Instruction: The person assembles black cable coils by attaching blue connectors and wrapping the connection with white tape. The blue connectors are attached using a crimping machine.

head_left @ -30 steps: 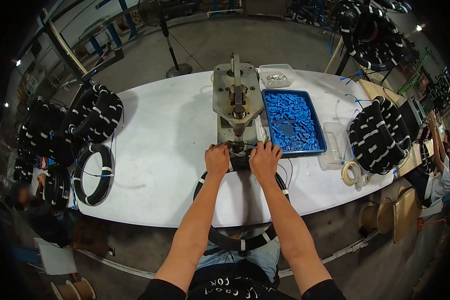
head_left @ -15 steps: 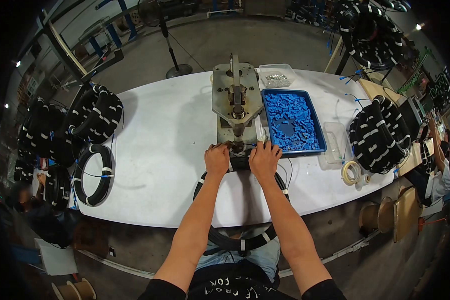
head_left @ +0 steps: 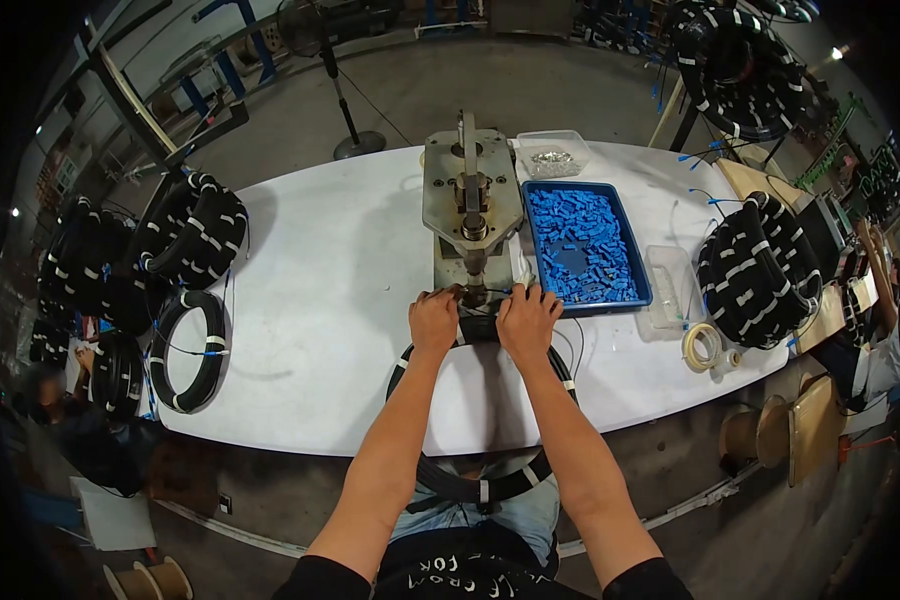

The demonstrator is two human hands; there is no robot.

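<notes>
Left hand point(head_left: 434, 322): fingers curled at the press base, same spot as before; opening and grip hidden. Press point(head_left: 473, 190) just ahead, between hands. Black coil point(head_left: 485, 490) below them, overhanging counter point(head_left: 310, 260) edge, unmoved. Right hand point(head_left: 527, 322): fingers bent near blue tray point(head_left: 647, 300), unmoved; hold unclear. Far right, co-worker's arm point(head_left: 888, 290) shifted.

1 fan point(head_left: 359, 145) stands on the grey floor point(head_left: 420, 95).
</notes>
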